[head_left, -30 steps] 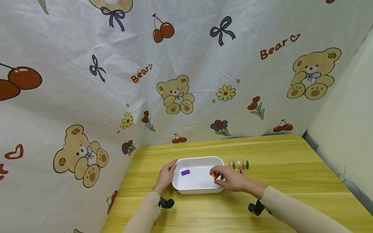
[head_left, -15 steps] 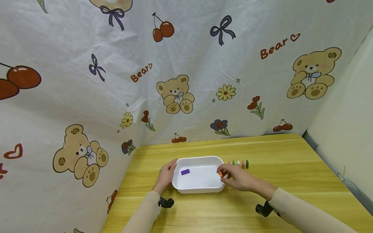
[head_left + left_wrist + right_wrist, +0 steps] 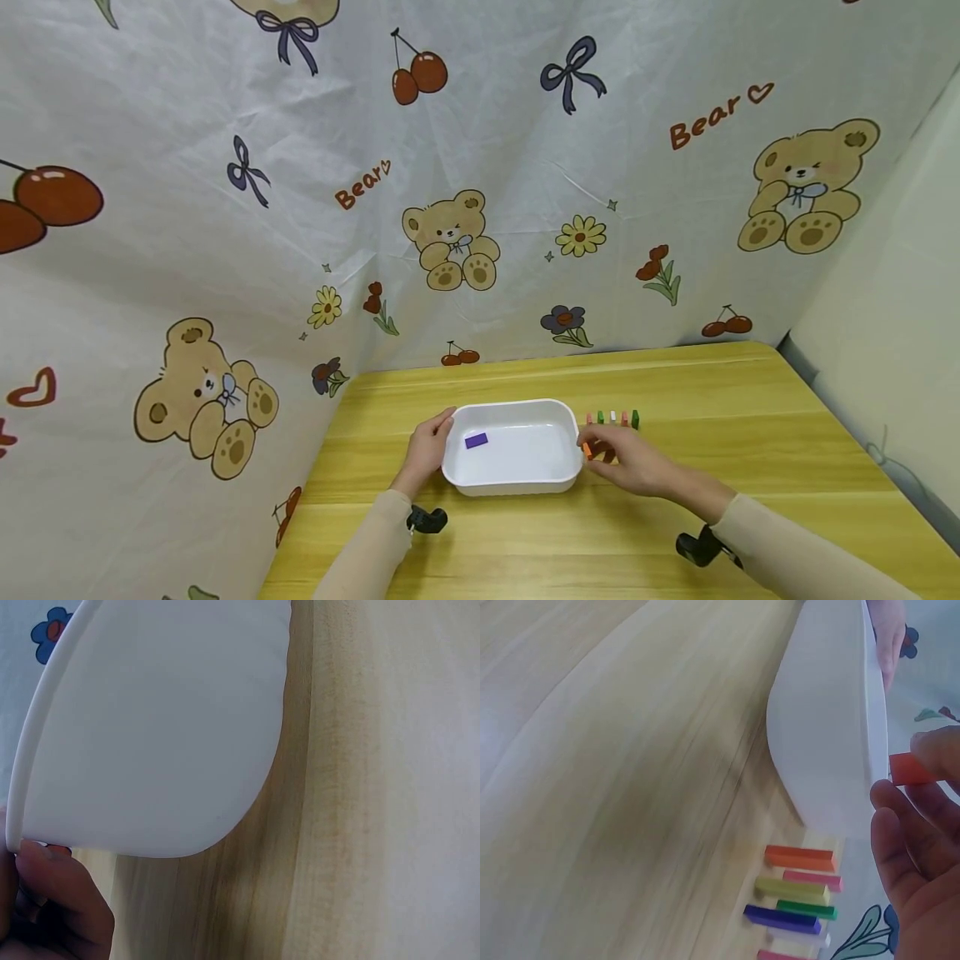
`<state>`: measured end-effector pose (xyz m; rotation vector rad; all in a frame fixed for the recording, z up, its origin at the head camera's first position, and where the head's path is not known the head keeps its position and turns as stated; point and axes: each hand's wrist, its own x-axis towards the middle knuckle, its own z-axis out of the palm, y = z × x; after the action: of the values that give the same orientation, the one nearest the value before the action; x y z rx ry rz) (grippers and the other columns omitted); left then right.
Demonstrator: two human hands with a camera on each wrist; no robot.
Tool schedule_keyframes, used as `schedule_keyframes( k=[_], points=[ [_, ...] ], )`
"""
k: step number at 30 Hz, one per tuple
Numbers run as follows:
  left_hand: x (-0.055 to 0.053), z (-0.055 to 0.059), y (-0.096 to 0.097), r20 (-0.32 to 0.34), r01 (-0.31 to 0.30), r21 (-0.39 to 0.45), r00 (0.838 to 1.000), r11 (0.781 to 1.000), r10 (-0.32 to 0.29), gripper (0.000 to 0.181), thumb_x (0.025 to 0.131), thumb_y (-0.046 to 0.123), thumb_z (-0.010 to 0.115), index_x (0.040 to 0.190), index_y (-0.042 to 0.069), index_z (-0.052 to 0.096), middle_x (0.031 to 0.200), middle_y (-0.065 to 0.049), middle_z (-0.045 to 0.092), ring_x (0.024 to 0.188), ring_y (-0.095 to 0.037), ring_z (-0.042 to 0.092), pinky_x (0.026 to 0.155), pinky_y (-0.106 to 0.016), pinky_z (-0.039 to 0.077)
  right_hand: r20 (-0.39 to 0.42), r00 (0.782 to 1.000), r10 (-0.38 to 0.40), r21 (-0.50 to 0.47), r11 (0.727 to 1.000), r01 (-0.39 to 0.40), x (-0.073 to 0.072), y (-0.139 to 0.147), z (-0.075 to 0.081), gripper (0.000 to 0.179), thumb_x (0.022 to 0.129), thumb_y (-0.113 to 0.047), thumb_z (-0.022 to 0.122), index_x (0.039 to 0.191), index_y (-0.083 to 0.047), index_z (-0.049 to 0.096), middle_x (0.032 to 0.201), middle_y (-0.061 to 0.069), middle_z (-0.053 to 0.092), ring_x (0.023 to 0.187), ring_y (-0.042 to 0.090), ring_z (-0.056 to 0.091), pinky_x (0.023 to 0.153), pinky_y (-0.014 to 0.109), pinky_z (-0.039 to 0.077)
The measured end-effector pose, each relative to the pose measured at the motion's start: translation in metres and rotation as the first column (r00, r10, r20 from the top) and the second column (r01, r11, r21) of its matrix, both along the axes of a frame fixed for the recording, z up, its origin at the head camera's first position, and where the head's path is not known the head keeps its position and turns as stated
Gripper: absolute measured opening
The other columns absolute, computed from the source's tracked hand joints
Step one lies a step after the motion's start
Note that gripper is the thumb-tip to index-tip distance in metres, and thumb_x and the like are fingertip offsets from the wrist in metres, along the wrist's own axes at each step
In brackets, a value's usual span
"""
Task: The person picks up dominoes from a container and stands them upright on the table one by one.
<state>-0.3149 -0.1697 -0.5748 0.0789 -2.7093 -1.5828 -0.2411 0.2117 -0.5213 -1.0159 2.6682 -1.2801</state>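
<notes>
A white plastic tray [image 3: 517, 489] stands on the table, with a purple block [image 3: 476, 440] lying inside near its left end. My left hand [image 3: 427, 448] grips the tray's left rim; in the left wrist view the thumb [image 3: 64, 877] presses against that edge. At the opposite end, my right hand [image 3: 628, 461] pinches an orange block [image 3: 910, 769] between thumb and fingers, beside the tray's right rim. Below that hand in the right wrist view stand several small blocks, among them another orange one [image 3: 800, 859], a yellow one [image 3: 791, 890] and a purple one [image 3: 782, 919].
Behind the right hand, a row of small blocks includes a green one [image 3: 635, 419] at its right end. The wood-grain table [image 3: 525, 550] runs back to a bear-printed cloth [image 3: 517, 167]. A pale wall [image 3: 892, 308] borders the right side.
My right hand has moved rightward from over the tray's inside to its right rim, still pinching the orange block. The left hand stays on the left rim.
</notes>
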Motion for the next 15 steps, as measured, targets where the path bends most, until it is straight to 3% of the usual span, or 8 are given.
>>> schedule_keyframes(
  k=[6,15],
  points=[
    [0.0,-0.002,-0.001,-0.002,0.0,0.0,1.0,1.0,0.0,0.039,0.11,0.033,0.052,0.145,0.02,0.061,0.152,-0.005,0.057,0.145,-0.032,0.048,0.117,-0.05,0.045,0.046,0.997,-0.068,-0.011,0.998,0.069,0.003,0.021,-0.004,0.023,0.095,-0.009,0.074,0.116,-0.011,0.065,0.113,0.01,0.069,0.097,0.024,0.072,0.074,0.027,0.062],
    [-0.001,-0.001,-0.001,-0.005,0.002,-0.005,1.0,1.0,-0.002,0.039,0.109,0.032,0.053,0.145,0.019,0.062,0.152,-0.006,0.057,0.145,-0.033,0.048,0.118,-0.051,0.044,0.066,0.982,-0.175,-0.007,0.984,0.176,0.004,0.045,-0.009,0.023,0.095,-0.005,0.073,0.115,-0.01,0.065,0.117,0.018,0.068,0.102,0.032,0.072,0.083,0.033,0.065]
  ],
)
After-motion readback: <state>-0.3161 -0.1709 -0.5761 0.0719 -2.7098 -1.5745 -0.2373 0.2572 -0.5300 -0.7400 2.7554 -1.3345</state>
